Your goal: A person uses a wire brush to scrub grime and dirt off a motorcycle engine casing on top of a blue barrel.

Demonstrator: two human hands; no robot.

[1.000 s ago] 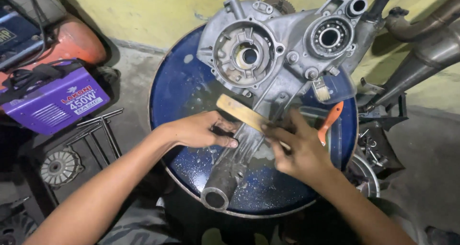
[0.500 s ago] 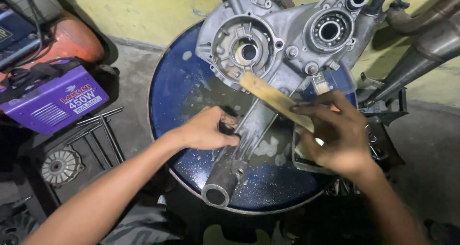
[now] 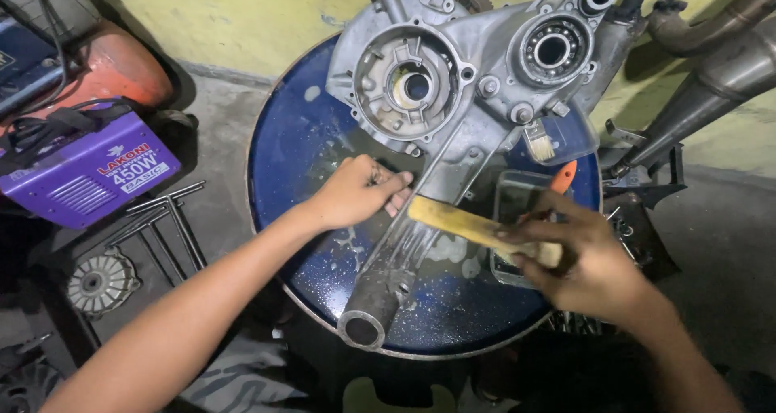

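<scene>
Far left of our hands, on the concrete floor (image 3: 218, 114), we see a purple welding machine (image 3: 89, 174) below a yellow wall (image 3: 242, 13). Our left hand (image 3: 356, 191) presses flat, fingers loose, on the grey engine casing (image 3: 453, 98), which lies across the wet blue drum top (image 3: 299, 162). Just right, our right hand (image 3: 586, 259) grips a wooden-handled brush (image 3: 473, 227) that reaches toward the casing's arm.
</scene>
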